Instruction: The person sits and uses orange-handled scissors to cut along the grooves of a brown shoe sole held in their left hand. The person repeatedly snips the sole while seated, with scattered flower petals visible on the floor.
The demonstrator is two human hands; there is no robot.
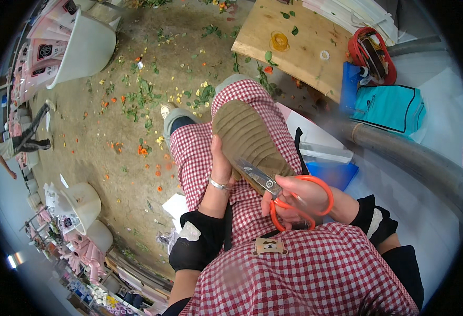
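A brown shoe lies over my lap with its ribbed sole turned up. Whether a foot is inside it cannot be seen. My left hand grips the shoe's near left edge; the thumb lies along the side and the other fingers are mostly hidden. In my right hand is a pair of orange-handled scissors, with fingers around the loops. Their metal blades point up and left, close together, over the heel part of the sole. A red checked apron covers my lap.
Leaves and orange and yellow petals litter the floor. White tubs with wrapped bundles stand left, where a person walks. At right are a wooden table, a red basket, a teal bag and a grey pipe.
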